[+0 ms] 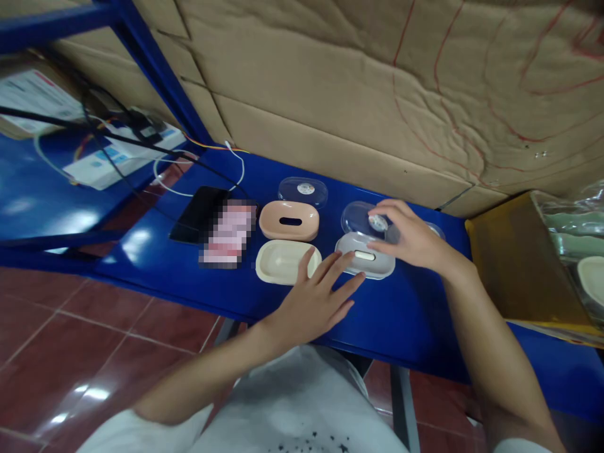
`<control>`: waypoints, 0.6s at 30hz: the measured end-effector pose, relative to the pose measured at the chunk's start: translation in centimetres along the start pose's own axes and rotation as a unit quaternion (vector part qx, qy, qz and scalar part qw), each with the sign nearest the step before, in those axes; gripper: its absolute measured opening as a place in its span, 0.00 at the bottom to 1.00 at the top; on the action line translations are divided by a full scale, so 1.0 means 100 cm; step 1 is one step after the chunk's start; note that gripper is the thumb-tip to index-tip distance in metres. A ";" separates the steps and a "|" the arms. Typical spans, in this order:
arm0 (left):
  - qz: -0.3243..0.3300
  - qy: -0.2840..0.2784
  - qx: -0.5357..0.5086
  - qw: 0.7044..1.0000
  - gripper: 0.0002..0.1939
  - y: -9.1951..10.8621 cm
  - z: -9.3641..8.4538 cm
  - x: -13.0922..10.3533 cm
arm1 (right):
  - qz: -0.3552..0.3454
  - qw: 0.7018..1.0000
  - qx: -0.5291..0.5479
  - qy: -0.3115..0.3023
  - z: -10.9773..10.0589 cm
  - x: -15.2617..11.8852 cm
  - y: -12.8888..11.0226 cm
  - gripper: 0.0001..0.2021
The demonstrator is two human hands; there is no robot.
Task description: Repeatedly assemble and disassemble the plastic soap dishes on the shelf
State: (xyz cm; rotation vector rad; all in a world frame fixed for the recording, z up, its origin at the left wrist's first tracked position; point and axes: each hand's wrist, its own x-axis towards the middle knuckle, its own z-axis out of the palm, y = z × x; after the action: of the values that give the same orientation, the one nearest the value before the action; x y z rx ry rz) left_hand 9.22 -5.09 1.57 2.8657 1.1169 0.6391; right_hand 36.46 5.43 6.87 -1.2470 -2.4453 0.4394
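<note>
My left hand (316,296) spreads its fingers over the right end of a cream oval soap dish tray (276,261) and the near edge of a pale grey soap dish (346,245) with a slot in it. Whether those fingertips touch the dishes I cannot tell. My right hand (410,236) is open, thumb by the grey dish's right end and fingers over a clear lid (353,217) with a round sticker. Behind the cream tray sits a peach slotted soap dish (268,220), and beyond it a second clear lid (292,189). Another clear piece (435,230) shows partly behind my right hand.
A dark tablet-like object (195,214) and a blurred-out pink item (229,233) lie left on the blue table (189,286). Cables and a white box (108,167) are farther left. Cardboard (330,113) lines the back. An open carton (523,258) of wrapped dishes stands right.
</note>
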 end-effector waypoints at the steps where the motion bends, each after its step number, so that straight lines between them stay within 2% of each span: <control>1: -0.011 0.002 0.004 1.000 0.26 0.004 0.003 0.001 | 0.001 1.000 -0.004 0.016 0.001 0.012 0.006 0.27; 3: -0.035 -0.006 0.008 0.999 0.27 0.011 0.010 0.005 | 0.015 1.000 -0.017 0.019 0.009 0.038 0.021 0.28; 6: -0.061 -0.018 0.003 0.998 0.27 0.016 0.017 0.012 | 0.054 0.997 -0.048 -0.031 0.029 0.073 0.041 0.31; 8: -0.068 -0.019 -0.001 0.998 0.24 0.017 0.019 0.014 | 0.075 0.993 -0.063 -0.061 0.040 0.086 0.048 0.34; 10: -0.065 -0.011 -0.003 0.998 0.21 0.016 0.020 0.014 | 0.082 0.992 -0.072 -0.066 0.045 0.086 0.046 0.36; 12: -0.063 0.007 0.000 0.998 0.16 0.014 0.021 0.012 | 0.065 0.994 -0.085 -0.033 0.041 0.073 0.032 0.33; 15: -0.068 0.042 0.006 0.997 0.11 0.010 0.023 0.008 | -0.001 0.996 -0.089 0.028 0.028 0.029 -0.005 0.21; 18: -0.071 0.064 -0.005 0.995 0.09 0.008 0.024 0.006 | -0.049 0.996 -0.069 -0.003 0.025 -0.026 -0.044 0.18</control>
State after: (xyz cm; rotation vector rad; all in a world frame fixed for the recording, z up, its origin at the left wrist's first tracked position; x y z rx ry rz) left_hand 11.00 -4.91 -0.26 2.7384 1.3150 0.8259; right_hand 33.64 0.58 6.08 -1.1726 -2.5673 0.2513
